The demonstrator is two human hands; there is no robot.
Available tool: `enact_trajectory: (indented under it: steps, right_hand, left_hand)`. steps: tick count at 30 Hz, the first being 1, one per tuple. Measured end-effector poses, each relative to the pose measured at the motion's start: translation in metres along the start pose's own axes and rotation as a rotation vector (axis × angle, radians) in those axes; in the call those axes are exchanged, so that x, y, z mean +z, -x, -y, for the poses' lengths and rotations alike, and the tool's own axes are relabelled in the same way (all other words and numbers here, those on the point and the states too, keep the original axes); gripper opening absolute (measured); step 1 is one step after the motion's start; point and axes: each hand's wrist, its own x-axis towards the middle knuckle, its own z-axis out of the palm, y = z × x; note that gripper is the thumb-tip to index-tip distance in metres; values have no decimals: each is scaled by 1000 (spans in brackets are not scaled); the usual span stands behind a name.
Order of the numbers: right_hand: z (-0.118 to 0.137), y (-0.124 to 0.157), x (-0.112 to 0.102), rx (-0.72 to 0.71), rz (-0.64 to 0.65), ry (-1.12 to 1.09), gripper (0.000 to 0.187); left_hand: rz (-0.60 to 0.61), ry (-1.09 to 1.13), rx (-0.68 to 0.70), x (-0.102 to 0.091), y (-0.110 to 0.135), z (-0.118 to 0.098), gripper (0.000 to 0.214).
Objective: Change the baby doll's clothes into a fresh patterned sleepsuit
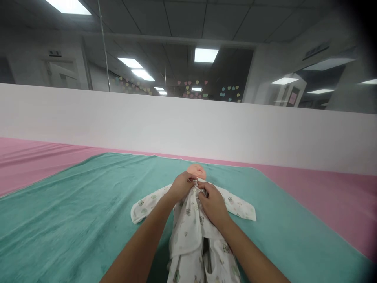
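Note:
A baby doll (198, 170) lies on its back, its head at the far end, dressed in a white baby shirt (186, 232) printed with small animals. The long sleeves spread out to both sides. At the collar, my left hand (181, 185) pinches the shirt's edge just below the doll's chin. My right hand (212, 199) is closed on the front opening beside it, fingertips close to the left ones. Buttons run down the front below my fingers. Matching baby trousers (188, 271) cover the lower body. Whether a button is between my fingertips is hidden.
Under the doll is a teal blanket (88, 212), spread over a pink sheet (332, 196). A low white wall (188, 125) runs behind, with a large mirror or window (176, 67) above it that shows ceiling lights and heart-shaped stickers.

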Motion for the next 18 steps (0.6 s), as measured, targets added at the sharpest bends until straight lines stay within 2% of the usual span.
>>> enact_trajectory:
  steps: [7, 12, 18]
  right_hand:
    - [4, -2, 1, -6, -25, -11, 24]
    - [9, -6, -8, 7, -52, 183, 15]
    - [12, -9, -23, 48, -24, 364, 14]
  left_hand:
    - [65, 24, 30, -2, 2, -2, 16]
    - [60, -38, 15, -6, 4, -8, 15]
    - [79, -48, 0, -9, 5, -11, 17]
